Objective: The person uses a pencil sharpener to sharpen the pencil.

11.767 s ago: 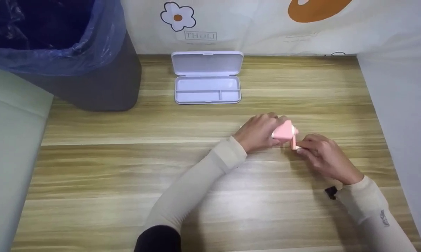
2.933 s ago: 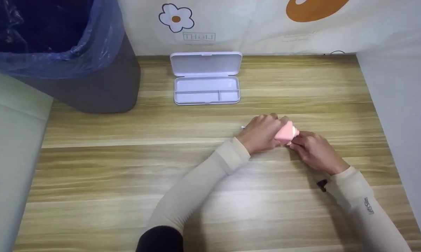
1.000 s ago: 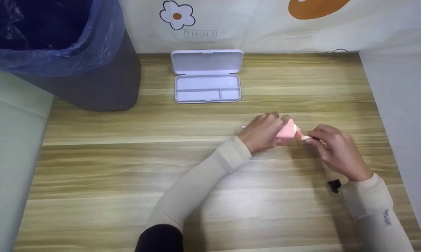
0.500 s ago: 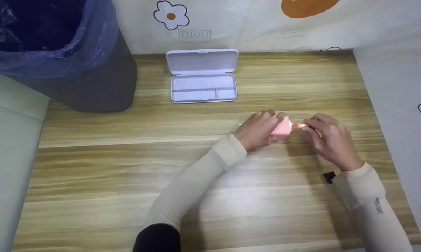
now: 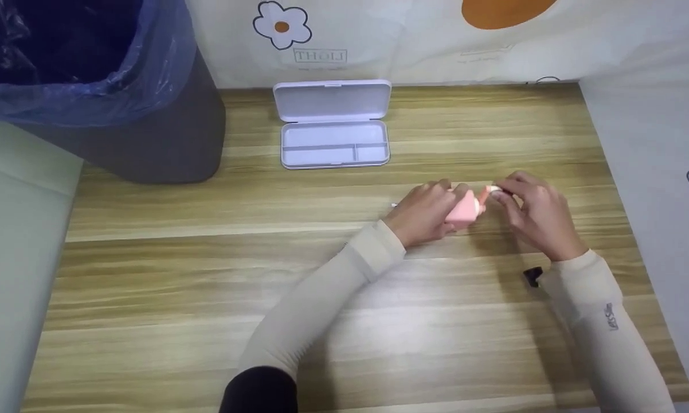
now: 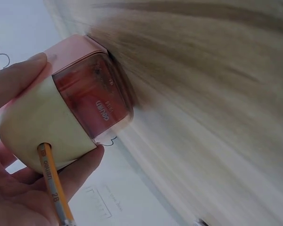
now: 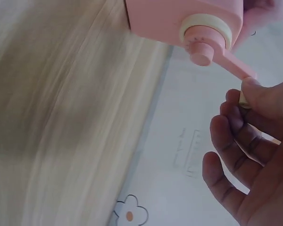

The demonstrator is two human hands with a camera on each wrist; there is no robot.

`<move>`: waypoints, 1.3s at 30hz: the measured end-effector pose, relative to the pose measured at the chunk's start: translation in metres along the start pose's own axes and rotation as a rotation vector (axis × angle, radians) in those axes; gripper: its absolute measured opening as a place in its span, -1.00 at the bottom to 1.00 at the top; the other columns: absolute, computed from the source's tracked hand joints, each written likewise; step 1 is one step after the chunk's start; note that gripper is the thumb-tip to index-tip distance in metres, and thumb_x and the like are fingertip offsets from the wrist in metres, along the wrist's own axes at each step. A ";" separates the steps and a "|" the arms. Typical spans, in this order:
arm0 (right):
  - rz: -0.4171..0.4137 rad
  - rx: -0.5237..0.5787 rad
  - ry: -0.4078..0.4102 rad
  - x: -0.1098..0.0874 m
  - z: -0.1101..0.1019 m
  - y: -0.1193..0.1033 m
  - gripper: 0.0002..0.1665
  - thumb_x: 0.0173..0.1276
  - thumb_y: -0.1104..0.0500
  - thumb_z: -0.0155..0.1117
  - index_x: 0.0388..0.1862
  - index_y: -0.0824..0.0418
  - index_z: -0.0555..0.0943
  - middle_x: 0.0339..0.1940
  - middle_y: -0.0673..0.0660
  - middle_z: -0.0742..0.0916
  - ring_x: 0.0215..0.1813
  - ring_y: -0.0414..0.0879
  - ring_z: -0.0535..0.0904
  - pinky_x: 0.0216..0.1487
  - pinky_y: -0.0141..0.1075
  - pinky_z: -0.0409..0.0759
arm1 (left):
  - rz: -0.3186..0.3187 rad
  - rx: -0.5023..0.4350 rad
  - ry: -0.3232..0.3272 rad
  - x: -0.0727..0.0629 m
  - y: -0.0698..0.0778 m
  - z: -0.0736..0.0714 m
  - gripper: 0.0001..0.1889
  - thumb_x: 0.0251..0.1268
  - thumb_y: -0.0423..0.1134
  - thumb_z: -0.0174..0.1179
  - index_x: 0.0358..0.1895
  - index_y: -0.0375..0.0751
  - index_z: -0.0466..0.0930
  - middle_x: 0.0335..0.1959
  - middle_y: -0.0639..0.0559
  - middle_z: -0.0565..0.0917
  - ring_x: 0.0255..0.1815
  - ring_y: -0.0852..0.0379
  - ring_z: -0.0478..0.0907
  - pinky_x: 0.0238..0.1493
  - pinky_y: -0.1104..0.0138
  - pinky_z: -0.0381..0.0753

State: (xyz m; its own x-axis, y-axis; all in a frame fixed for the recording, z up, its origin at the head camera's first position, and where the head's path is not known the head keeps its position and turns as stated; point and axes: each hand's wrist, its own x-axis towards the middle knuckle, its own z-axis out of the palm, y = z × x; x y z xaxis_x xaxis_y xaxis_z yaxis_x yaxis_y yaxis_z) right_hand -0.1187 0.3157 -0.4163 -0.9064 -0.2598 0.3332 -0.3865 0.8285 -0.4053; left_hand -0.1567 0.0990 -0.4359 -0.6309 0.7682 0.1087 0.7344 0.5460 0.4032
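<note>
My left hand (image 5: 427,212) grips a pink and cream crank pencil sharpener (image 5: 462,210) right of the table's middle. In the left wrist view a yellow pencil (image 6: 54,183) sticks out of the hole in the cream face, and a see-through shavings drawer (image 6: 94,94) shows reddish beside it. My right hand (image 5: 539,212) pinches the cream knob (image 7: 244,100) of the crank (image 7: 233,64) between thumb and forefinger; the other fingers are loosely bent. The crank points up and away from me in the head view. The pencil's tip is hidden inside the sharpener.
A lavender pencil case (image 5: 336,166) lies with its lid up at the back of the wooden table (image 5: 207,275). At the back left stands a grey bin (image 5: 178,137) with a blue liner. Cloth-covered walls (image 5: 407,46) border the back and right.
The right hand has swung the crank from pointing toward me, round past the right, to pointing away. The left hand keeps its grip on the sharpener, nearly still.
</note>
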 end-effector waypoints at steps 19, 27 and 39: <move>0.048 0.026 -0.004 0.013 0.023 0.012 -0.81 0.38 0.30 0.31 -0.13 0.42 0.73 -0.34 0.24 0.72 -0.42 0.02 0.57 -0.39 -0.19 0.48 | 0.006 -0.011 0.028 -0.003 -0.003 -0.001 -0.40 0.19 -0.10 0.41 0.28 -0.24 0.50 -0.12 -0.13 0.64 -0.17 0.04 0.60 -0.14 0.26 0.61; 0.126 0.034 -0.117 0.011 0.034 0.022 -0.78 0.40 0.34 0.25 -0.06 0.40 0.72 -0.32 0.21 0.69 -0.37 0.05 0.56 -0.34 -0.09 0.44 | 0.016 -0.007 0.025 -0.002 0.000 0.000 -0.34 0.21 -0.09 0.40 0.34 -0.26 0.43 -0.08 -0.17 0.64 -0.14 0.01 0.62 -0.12 0.24 0.63; 0.084 0.027 -0.234 0.007 0.042 0.028 -0.74 0.28 0.44 0.19 -0.11 0.37 0.74 -0.44 0.18 0.68 -0.37 0.07 0.57 -0.34 -0.01 0.51 | 0.017 0.004 0.035 -0.002 -0.001 0.001 -0.40 0.22 -0.07 0.39 0.28 -0.23 0.48 -0.10 -0.13 0.64 -0.17 0.01 0.62 -0.14 0.22 0.62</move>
State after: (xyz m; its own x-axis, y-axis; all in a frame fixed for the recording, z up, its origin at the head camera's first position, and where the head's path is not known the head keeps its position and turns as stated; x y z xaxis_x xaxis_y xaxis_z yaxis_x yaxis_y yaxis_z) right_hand -0.1427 0.3164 -0.4607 -0.9492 -0.3009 0.0921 -0.3095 0.8392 -0.4472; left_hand -0.1556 0.0969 -0.4369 -0.6263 0.7655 0.1473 0.7463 0.5342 0.3970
